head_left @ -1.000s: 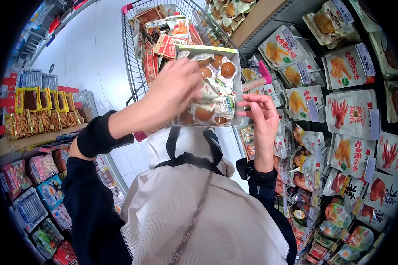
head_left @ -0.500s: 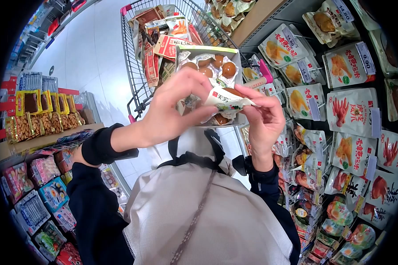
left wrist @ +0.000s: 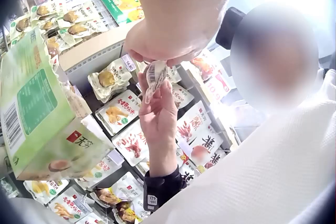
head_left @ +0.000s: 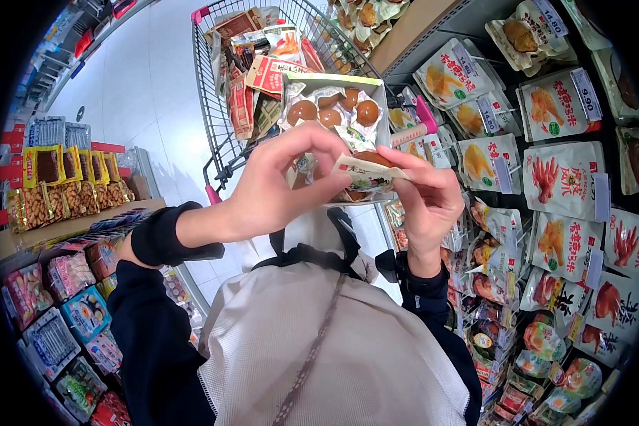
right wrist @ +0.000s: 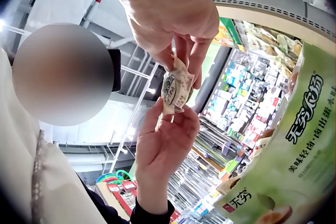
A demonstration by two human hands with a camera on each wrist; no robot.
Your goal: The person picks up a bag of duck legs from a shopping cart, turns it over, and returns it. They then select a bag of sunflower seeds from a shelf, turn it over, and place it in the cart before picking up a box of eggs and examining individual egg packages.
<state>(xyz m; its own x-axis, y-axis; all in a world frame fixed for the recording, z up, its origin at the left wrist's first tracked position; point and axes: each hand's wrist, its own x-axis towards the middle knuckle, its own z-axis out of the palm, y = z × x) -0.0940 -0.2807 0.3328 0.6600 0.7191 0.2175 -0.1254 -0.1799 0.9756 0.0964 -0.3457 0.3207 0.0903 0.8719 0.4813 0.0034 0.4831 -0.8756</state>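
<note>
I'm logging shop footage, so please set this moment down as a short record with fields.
place: shop aisle
left hand: pinches one end of packet
right hand: pinches the other end
packet: small, white, printed, held over the box
box: open top, green outside in both wrist views, holds wrapped brown eggs
cart: beyond the hands, red packs inside
right side: hanging pouches, price tags
left side: yellow packs on a shelf
</note>
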